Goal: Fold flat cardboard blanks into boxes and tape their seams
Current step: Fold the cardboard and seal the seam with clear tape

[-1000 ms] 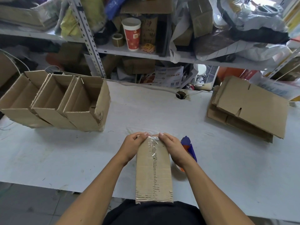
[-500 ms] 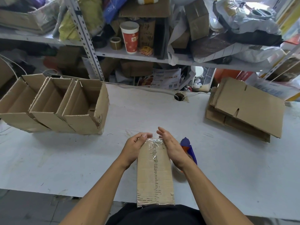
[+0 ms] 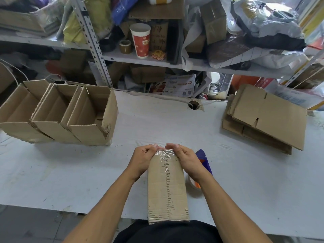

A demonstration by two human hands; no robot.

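Cardboard box (image 3: 167, 186) at the table's (image 3: 70, 172) near edge is gripped at its taped far end by the left hand (image 3: 142, 159) and right hand (image 3: 186, 161); three finished boxes (image 3: 57, 113) are lined up left, flat blanks (image 3: 266, 116) remain stacked right.

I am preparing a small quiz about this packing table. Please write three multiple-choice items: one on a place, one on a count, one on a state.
1. Where does the stack of flat blanks lie?
A. table's far right
B. table's far left
C. on the shelf

2. How many open boxes stand at the left?
A. two
B. three
C. five

3. What state is the held box's top seam in?
A. untaped
B. taped
C. torn open

Answers:
1 A, it rests at the right edge.
2 B, three stand side by side.
3 B, clear tape runs along it under the left hand and right hand.
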